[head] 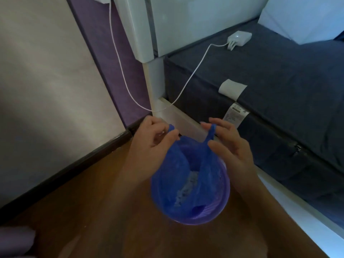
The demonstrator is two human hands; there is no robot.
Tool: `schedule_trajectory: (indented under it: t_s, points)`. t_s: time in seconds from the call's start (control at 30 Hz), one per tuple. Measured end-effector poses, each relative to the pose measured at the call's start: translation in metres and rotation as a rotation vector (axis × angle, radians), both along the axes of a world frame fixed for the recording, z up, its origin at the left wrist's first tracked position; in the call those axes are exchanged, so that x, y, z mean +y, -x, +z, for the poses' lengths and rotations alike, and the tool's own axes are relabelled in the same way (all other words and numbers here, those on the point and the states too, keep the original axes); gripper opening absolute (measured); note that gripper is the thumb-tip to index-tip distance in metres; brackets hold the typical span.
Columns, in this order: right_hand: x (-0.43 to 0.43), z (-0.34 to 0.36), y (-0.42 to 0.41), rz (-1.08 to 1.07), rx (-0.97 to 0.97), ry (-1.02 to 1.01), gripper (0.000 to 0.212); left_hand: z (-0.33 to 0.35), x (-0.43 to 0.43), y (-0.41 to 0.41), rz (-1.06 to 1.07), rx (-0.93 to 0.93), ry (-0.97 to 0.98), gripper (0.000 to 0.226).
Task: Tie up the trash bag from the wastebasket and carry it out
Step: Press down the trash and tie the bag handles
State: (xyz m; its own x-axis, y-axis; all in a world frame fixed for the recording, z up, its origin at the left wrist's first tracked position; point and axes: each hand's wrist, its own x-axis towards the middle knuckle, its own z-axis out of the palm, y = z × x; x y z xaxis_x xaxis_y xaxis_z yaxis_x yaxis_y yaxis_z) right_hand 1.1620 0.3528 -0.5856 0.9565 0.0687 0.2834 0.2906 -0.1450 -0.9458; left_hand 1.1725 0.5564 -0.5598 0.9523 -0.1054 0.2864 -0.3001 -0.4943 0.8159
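Wastebasket [222,207] mostly under blue bag [178,164]

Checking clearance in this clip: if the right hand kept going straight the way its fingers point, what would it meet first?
Probably the left hand: the right hand points left across the blue bag, with only the bag's open mouth between. Depth is uncertain.

A dark blue mattress [260,81] lies on a white bed frame [186,119] at the right. A white charger [239,38] rests on the mattress, and its white cable [119,60] loops down and back up along a purple wall strip [111,53]. A white pillow [305,17] sits at the far right. A white label [232,89] and a printed tag [235,114] hang at the mattress edge. The floor [93,202] is brown wood, edged by a dark baseboard [65,168].
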Motion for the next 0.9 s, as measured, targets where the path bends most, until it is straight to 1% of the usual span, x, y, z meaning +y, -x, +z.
schedule_trajectory:
  t_s: [0.03,0.07,0.1,0.13,0.17,0.2,0.27,0.3,0.33,0.37,0.4,0.47,0.5,0.53,0.6,0.63,0.67,0.7,0.73,0.77,0.8,0.83,0.87,0.9]
  points:
    - [-0.002,-0.001,-0.002,0.055,-0.042,-0.011,0.047,0.005,-0.002,0.0,-0.009,-0.025,0.055,0.019]
    - [-0.003,-0.001,-0.002,0.11,-0.038,-0.091,0.054,0.007,-0.004,0.0,-0.019,-0.014,0.163,0.017]
    - [-0.003,-0.003,-0.001,0.15,-0.007,-0.191,0.062,0.007,-0.007,0.001,-0.044,0.028,0.322,0.017]
    - [-0.002,-0.005,0.0,0.165,0.015,-0.228,0.069,0.006,-0.009,0.002,-0.084,0.096,0.506,0.018]
    - [0.001,-0.008,0.001,0.17,0.022,-0.18,0.074,0.003,-0.012,0.003,-0.111,0.158,0.641,0.018]
    - [0.004,-0.01,0.001,0.193,0.034,-0.071,0.079,0.0,-0.015,0.003,-0.127,0.18,0.699,0.02]
    - [0.014,-0.014,-0.001,0.315,0.12,0.084,0.083,-0.005,-0.021,0.003,-0.166,0.197,0.729,0.024]
    - [0.021,-0.018,-0.002,0.369,0.166,0.145,0.076,-0.006,-0.025,0.004,-0.187,0.204,0.736,0.025]
    - [0.029,-0.021,-0.002,0.372,0.197,0.223,0.06,-0.006,-0.027,0.004,-0.2,0.209,0.737,0.026]
    - [0.035,-0.024,-0.002,0.326,0.19,0.32,0.037,-0.006,-0.029,0.005,-0.211,0.212,0.719,0.026]
    - [0.04,-0.027,-0.001,0.276,0.177,0.38,0.02,-0.008,-0.03,0.005,-0.216,0.212,0.686,0.024]
    - [0.04,-0.032,-0.003,0.218,0.156,0.36,0.029,-0.015,-0.027,0.004,-0.222,0.209,0.653,0.012]
    - [0.036,-0.031,-0.004,0.211,0.159,0.309,0.031,-0.02,-0.023,0.002,-0.226,0.22,0.652,0.014]
    - [0.032,-0.027,-0.006,0.219,0.166,0.241,0.03,-0.025,-0.018,0.001,-0.227,0.23,0.655,0.032]
    - [0.023,-0.02,-0.009,0.218,0.157,0.096,0.021,-0.035,-0.012,-0.001,-0.318,0.262,0.612,0.075]
    - [0.021,-0.016,-0.01,0.195,0.146,0.02,0.017,-0.039,-0.014,-0.001,-0.389,0.3,0.532,0.089]
    - [0.019,-0.013,-0.011,0.174,0.142,-0.046,0.015,-0.043,-0.018,0.0,-0.454,0.34,0.422,0.093]
    - [0.016,-0.012,-0.012,0.163,0.129,-0.084,0.014,-0.046,-0.026,0.001,-0.494,0.376,0.316,0.089]
    - [0.015,-0.01,-0.012,0.164,0.129,-0.106,0.013,-0.052,-0.032,0.002,-0.49,0.401,0.229,0.074]
    - [0.013,-0.01,-0.013,0.165,0.134,-0.114,0.01,-0.055,-0.038,0.004,-0.455,0.418,0.183,0.054]
    - [0.009,-0.01,-0.014,0.157,0.156,-0.131,0.007,-0.059,-0.043,0.003,-0.372,0.416,0.139,0.033]
    - [0.004,-0.012,-0.014,0.131,0.18,-0.152,0.011,-0.064,-0.045,0.0,-0.25,0.402,0.118,0.017]
    - [-0.001,-0.012,-0.015,0.091,0.203,-0.169,0.019,-0.068,-0.045,-0.003,-0.128,0.401,0.165,0.01]
    - [-0.006,-0.013,-0.016,0.038,0.226,-0.172,0.024,-0.073,-0.044,-0.007,-0.034,0.408,0.314,0.013]
